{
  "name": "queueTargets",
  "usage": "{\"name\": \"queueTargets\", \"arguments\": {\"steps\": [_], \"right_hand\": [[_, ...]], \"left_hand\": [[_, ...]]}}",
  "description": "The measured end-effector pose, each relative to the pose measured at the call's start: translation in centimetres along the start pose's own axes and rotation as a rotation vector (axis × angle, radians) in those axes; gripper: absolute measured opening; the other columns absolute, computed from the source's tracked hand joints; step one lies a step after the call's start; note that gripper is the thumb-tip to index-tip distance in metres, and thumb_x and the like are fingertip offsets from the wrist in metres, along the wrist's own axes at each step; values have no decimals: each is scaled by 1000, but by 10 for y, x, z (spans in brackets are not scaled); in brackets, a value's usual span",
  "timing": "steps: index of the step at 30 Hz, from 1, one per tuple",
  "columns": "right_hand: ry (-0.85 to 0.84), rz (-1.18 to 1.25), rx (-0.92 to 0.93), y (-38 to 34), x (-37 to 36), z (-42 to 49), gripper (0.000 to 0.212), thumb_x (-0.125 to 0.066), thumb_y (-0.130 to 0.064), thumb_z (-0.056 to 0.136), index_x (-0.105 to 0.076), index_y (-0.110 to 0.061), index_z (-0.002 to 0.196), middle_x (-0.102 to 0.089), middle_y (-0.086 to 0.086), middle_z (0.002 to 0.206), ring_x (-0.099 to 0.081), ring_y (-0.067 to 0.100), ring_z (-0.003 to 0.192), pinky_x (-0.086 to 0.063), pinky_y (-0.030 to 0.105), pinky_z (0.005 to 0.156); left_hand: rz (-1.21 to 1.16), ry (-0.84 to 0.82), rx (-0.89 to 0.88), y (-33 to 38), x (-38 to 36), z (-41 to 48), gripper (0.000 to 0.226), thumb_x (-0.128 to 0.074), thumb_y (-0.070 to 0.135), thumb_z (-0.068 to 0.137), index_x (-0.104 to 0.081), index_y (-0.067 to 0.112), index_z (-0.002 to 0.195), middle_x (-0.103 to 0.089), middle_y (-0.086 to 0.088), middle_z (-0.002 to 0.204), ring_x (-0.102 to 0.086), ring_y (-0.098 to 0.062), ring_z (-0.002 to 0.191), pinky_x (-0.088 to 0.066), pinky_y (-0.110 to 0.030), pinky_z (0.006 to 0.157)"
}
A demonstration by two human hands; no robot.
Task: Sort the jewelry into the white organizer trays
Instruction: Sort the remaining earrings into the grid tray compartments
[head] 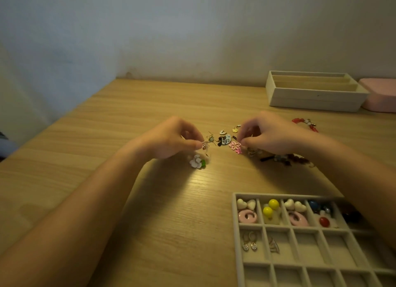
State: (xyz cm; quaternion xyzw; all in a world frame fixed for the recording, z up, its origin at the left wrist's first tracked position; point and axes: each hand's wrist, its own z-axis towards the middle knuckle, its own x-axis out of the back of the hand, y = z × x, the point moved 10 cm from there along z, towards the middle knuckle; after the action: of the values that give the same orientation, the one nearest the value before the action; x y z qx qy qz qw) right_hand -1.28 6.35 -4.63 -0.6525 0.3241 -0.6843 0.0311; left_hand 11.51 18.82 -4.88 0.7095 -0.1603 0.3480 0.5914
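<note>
Both hands pinch earrings from the loose pile [225, 139] mid-worktop [107, 136].

The left hand [171, 138] pinches a small pink earring [204, 145] between thumb and forefinger, and the right hand [267, 134], fingers curled, pinches at the pink flower [235, 144]. A white flower [196, 161] lies just below the left hand, and a red bracelet [308, 123] lies right of the pile. The near grid tray [235, 222] holds heart studs [246, 203], yellow balls [273, 203] and drop earrings [249, 246]. The far tray [315, 102] sits beside a pink box [381, 98].
</note>
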Motion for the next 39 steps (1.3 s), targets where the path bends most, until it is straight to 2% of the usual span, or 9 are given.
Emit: {"name": "queueTargets", "arguments": {"steps": [4, 10, 15, 19, 22, 24, 32, 37, 39], "right_hand": [[20, 71, -9, 3, 6, -3, 15, -65, -16, 94, -74, -28, 93, -70, -9, 91, -68, 12, 83, -58, 27, 73], [100, 80, -31, 5, 17, 2, 19, -62, -21, 99, -70, -37, 91, -68, -11, 91, -64, 9, 86, -53, 24, 70], [123, 24, 13, -14, 8, 15, 17, -63, -20, 98, -74, -31, 105, -66, -10, 96, -65, 11, 86, -56, 28, 74], [70, -21, 43, -33, -2, 27, 18, -69, -15, 93, -75, -31, 99, -68, -12, 90, -63, 4, 83, -52, 23, 71], [9, -35, 45, -36, -10, 32, 14, -75, -20, 89, -76, -33, 90, -69, -15, 87, -64, 2, 83, -49, 20, 69], [-3, -69, 34, -36, -13, 34, 9, -76, -24, 87, -76, -33, 90, -68, -15, 87, -64, 4, 83, -50, 23, 69], [114, -82, 6, -31, 0, 34, 9, -67, -33, 95, -76, -32, 94, -62, -16, 86, -56, 2, 78, -40, 23, 60], [143, 4, -1, -28, 4, 29, 11, -65, -29, 95, -76, -32, 92, -64, -17, 83, -58, 0, 76, -41, 21, 61], [110, 34, 11, -32, -1, 28, 14, -66, -25, 95, -76, -33, 91, -68, -16, 87, -62, 2, 83, -47, 22, 67]], "left_hand": [[-162, 96, -15, 7, 16, -5, 6, -67, 11, 94, -71, 10, 98, -74, -6, 84, -59, -6, 64, -44, -19, 54], [-274, 235, -4, 10, 41, -5, 9, -67, 17, 95, -69, 11, 102, -77, -3, 91, -67, -12, 77, -51, -25, 62], [-78, 271, 46, -5, 39, 1, 7, -72, 11, 89, -71, 9, 96, -72, -1, 79, -59, -5, 59, -45, -13, 50], [67, 220, 82, -20, 29, 5, 6, -77, 16, 86, -73, 21, 87, -73, 2, 81, -63, -5, 64, -53, -25, 63], [167, 162, 72, -22, 19, 6, 6, -79, 26, 83, -75, 27, 87, -71, 9, 85, -60, 2, 64, -50, -20, 61], [243, 205, 30, -16, 18, 7, 5, -78, 33, 81, -74, 32, 84, -68, 13, 85, -54, 4, 63, -44, -24, 62], [387, 178, 10, -6, -5, 20, 11, -78, 41, 81, -74, 34, 87, -67, 12, 83, -60, -7, 76, -54, -33, 72], [445, 205, 9, 4, -9, 21, 7, -72, 40, 83, -66, 40, 81, -67, 14, 87, -63, -14, 86, -54, -34, 76], [415, 225, 18, 5, -9, 21, 8, -72, 42, 83, -65, 38, 85, -66, 14, 85, -63, -13, 84, -53, -34, 74]]}}
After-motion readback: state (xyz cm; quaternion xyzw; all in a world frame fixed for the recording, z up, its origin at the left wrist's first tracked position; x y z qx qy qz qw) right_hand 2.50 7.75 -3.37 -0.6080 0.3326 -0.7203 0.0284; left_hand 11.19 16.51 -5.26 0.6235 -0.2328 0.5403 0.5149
